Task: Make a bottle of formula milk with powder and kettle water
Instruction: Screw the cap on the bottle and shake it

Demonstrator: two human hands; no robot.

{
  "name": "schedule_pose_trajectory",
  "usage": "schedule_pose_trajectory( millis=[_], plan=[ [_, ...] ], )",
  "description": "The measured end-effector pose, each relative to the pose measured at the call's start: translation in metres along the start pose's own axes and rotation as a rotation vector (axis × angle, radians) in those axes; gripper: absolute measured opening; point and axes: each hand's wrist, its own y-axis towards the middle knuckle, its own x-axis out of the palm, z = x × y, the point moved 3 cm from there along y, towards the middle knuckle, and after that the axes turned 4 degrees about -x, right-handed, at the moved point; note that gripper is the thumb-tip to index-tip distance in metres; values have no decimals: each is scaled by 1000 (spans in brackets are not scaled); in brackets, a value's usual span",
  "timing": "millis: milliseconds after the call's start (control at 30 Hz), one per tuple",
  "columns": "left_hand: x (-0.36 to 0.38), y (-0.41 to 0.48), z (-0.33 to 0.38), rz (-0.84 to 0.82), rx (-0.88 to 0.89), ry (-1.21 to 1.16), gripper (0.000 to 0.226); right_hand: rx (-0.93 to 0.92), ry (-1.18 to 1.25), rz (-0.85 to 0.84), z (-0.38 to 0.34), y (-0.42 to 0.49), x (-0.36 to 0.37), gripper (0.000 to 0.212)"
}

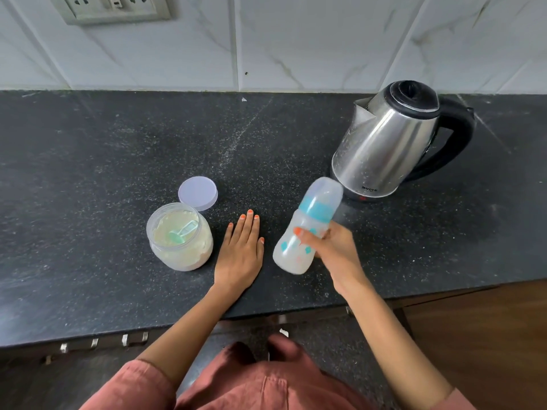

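My right hand [333,247] grips a baby bottle [307,226] around its middle and holds it tilted above the counter. The bottle has a blue collar and a clear cap on, and looks blurred and milky white inside. My left hand [241,251] lies flat on the black counter [103,161], palm down, fingers together, holding nothing. Left of it stands an open clear jar of formula powder [180,236] with a green scoop [182,230] lying in the powder. The jar's lid [197,193] rests just behind it. A steel kettle [393,140] with a black handle stands at the back right.
A white marble-tiled wall [296,39] backs the counter, with a socket panel [112,7] at top left. The counter's front edge runs across below my forearms, with wooden cabinet fronts [479,335] under it at right.
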Motion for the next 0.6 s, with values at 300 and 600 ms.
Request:
schedule_pose_trajectory(
  millis=[300, 600],
  plan=[
    [1, -1, -1, -4, -2, -13, 55, 11, -24, -1, -3, -3, 3, 20],
    [1, -1, 0, -4, -3, -26, 58, -3, 197, 179, 1, 10, -3, 24]
  ],
)
